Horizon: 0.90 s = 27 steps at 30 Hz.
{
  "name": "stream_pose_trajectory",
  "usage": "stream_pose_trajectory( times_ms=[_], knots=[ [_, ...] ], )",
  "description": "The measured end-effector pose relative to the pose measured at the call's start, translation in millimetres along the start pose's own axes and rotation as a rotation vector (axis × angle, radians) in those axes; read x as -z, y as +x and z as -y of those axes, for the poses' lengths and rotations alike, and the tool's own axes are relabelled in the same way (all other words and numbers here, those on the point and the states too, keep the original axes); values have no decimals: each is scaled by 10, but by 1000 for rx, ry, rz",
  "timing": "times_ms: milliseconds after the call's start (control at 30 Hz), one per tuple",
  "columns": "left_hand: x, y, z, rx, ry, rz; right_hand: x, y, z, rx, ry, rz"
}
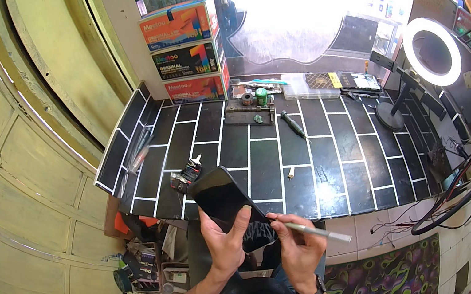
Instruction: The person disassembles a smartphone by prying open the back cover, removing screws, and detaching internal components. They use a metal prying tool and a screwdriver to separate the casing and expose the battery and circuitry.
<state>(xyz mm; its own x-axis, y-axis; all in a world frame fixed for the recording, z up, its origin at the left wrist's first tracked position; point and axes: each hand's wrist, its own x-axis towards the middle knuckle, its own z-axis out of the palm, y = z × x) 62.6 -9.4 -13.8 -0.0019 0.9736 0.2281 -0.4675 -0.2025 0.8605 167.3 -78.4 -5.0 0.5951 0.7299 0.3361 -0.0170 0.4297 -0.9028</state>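
Observation:
My left hand (226,242) is wrapped round a black smartphone (218,196), its thumb on the dark, glossy screen. The phone is tilted above the near edge of the bench. In my right hand (300,251) is a slim silver-handled tool (324,233), pinched between thumb and fingers. Its handle points right; its tip end is at the phone's right edge, and I cannot make out the tip or whether it touches. Just left of the phone lies a small black and red item (184,177). A little whitish piece (291,172) rests on the bench beyond my right hand.
The black bench (268,177) has white brick-like lines. A dark screwdriver (294,124) lies near a work holder (250,116) with a green jar (261,96). Stacked boxes (185,54) stand far left, a lit ring light (407,82) far right. Cables (455,212) hang at the right edge.

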Motion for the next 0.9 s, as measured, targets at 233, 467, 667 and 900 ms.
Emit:
stream_pose_trajectory(
  times_ms=[233,467,667,900],
  knots=[
    [-20,26,-2,91,-69,-7,40,31,-45,272,-87,80],
    [-2,-1,-22,141,-121,105,-53,87,69,40,138,32],
    [-57,-26,-47,100,-98,136,-92,92,40,40,199,18],
    [-36,-90,-50,96,-71,150,-100,102,101,170,-48,50]
  ],
)
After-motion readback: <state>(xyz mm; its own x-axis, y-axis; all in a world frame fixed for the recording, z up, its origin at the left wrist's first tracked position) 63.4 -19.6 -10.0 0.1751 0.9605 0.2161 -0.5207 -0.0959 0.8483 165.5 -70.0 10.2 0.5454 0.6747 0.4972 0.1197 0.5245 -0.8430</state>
